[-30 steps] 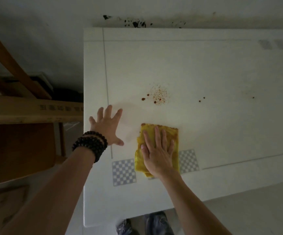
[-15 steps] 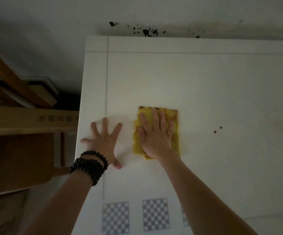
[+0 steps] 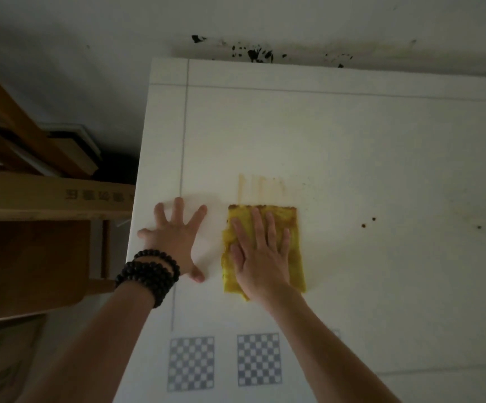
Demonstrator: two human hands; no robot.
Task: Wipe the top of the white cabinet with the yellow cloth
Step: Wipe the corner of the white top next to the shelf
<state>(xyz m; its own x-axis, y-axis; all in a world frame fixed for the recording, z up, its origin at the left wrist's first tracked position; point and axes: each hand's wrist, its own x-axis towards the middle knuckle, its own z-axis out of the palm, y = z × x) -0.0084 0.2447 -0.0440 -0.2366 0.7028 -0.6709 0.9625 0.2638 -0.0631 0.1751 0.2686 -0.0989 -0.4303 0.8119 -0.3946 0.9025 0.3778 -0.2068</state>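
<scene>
The folded yellow cloth (image 3: 294, 251) lies flat on the white cabinet top (image 3: 352, 155), its far edge stained brown. My right hand (image 3: 260, 257) presses on it with straight fingers. My left hand (image 3: 177, 241), with dark bead bracelets at the wrist, rests flat with spread fingers on the cabinet top near its left edge, just left of the cloth. Pale brownish streaks (image 3: 260, 189) run on the surface just beyond the cloth's far edge. A few dark red spots (image 3: 368, 223) sit to the right.
Grey checkerboard markers (image 3: 259, 359) are printed near the front edge. A cardboard box (image 3: 52, 196) and wooden furniture (image 3: 32, 263) stand left of the cabinet. The wall behind bears black splatter (image 3: 256, 53).
The right hand pushed the cloth away over the red spill, then drew it back toward me, leaving brownish streaks. The left hand stayed flat in place.
</scene>
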